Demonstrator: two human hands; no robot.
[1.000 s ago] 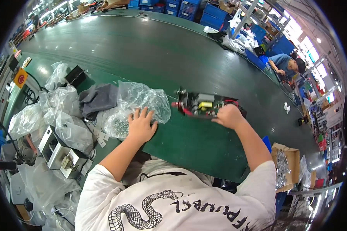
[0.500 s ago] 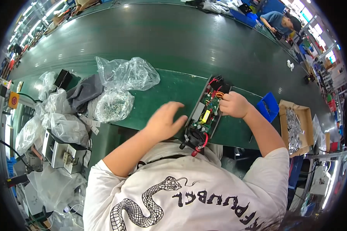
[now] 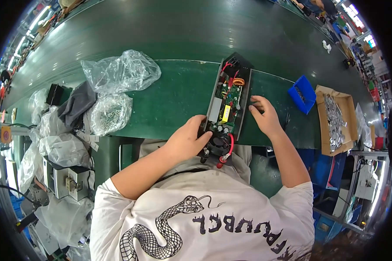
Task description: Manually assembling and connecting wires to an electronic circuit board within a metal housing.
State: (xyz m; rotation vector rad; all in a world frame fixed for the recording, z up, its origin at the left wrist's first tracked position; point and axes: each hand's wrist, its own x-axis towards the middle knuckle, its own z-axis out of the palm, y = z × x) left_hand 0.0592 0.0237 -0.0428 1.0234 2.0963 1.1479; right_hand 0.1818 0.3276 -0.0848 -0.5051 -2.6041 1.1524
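A power inverter (image 3: 225, 98) without its cover lies lengthwise on the green bench, its near end close to my body. Inside the long black metal housing are a green circuit board, a copper-wound ring and a yellow-wrapped part. A black fan (image 3: 217, 144) and red and black terminal posts (image 3: 221, 162) sit at the near end. My left hand (image 3: 188, 138) grips the near left corner, thumb by the fan and fingers along the side wall. My right hand (image 3: 264, 115) is beside the right wall with fingers apart, holding nothing.
To the right are a blue bin (image 3: 302, 95) of small parts and a cardboard box (image 3: 335, 119) of silvery metal pieces. Clear plastic bags (image 3: 122, 71), one with small metal parts (image 3: 111, 114), and a grey cloth (image 3: 77, 103) are on the left. A dark conveyor belt (image 3: 183, 30) runs beyond.
My right hand has come off the circuit board and opened beside the housing. My left hand has closed on the near left corner. The whole view has shifted.
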